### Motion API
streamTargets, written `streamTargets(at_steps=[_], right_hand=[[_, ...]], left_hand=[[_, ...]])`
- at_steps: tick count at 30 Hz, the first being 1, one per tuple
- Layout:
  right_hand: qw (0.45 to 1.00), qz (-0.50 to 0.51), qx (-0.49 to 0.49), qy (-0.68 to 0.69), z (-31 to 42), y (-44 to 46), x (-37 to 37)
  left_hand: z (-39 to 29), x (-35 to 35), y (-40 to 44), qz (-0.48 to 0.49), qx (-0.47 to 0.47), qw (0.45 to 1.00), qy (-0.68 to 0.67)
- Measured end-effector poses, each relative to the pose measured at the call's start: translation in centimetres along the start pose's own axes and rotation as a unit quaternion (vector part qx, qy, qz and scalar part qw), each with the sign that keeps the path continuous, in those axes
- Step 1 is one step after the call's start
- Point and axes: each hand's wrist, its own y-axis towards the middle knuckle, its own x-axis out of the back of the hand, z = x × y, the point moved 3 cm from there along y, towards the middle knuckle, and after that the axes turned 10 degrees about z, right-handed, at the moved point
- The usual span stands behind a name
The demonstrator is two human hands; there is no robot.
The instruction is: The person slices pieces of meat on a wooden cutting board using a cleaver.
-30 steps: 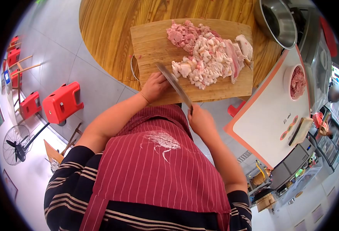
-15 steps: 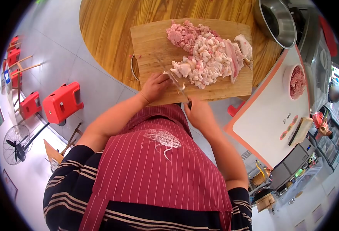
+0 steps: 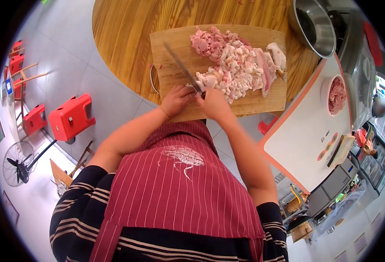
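On the grey tiled floor stands a wooden worktop, its near edge under a cutting board with meat heaped toward the right. Most of the heap looks cut small already, with larger slices on its right side left to chop. The right hand is closed round the handle of a knife; the left hand curls beside it, its hold unclear.

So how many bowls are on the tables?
2: a steel bowl at the right of the wooden table, and a white bowl of meat on the white table. More may be hidden.
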Motion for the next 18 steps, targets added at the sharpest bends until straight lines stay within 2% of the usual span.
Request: streamTargets(at_steps=[3,4,8,10,12,17,18], right_hand=[[0.997,-0.061,-0.019,0.041,-0.3,-0.8,1.5],[0.998,-0.060,0.006,0.016,0.2,-1.9,2.0],[0.999,-0.039,-0.008,0.010,0.7,-7.0,1.0],[0.988,0.066,-0.131,-0.046,0.7,-9.2,0.5],[0.988,0.067,-0.137,-0.040,0.2,-11.1,0.0],[0.984,0.081,-0.157,-0.031,0.3,-10.2,-0.7],[0.988,0.067,-0.135,-0.023,-0.1,-8.6,-1.4]], left_hand=[[-0.4,0.5,0.1,-0.023,-0.011,1.000,0.011],[-0.4,0.6,0.1,-0.023,-0.008,1.000,0.010],[-0.4,0.3,-0.2,-0.036,0.012,0.999,-0.010],[-0.2,0.1,-0.3,-0.046,0.016,0.999,0.008],[-0.1,0.0,-0.3,-0.016,0.021,1.000,0.002],[0.1,-0.2,-0.2,-0.041,0.004,0.999,0.001],[0.1,-0.3,-0.4,-0.044,-0.001,0.999,0.005]])
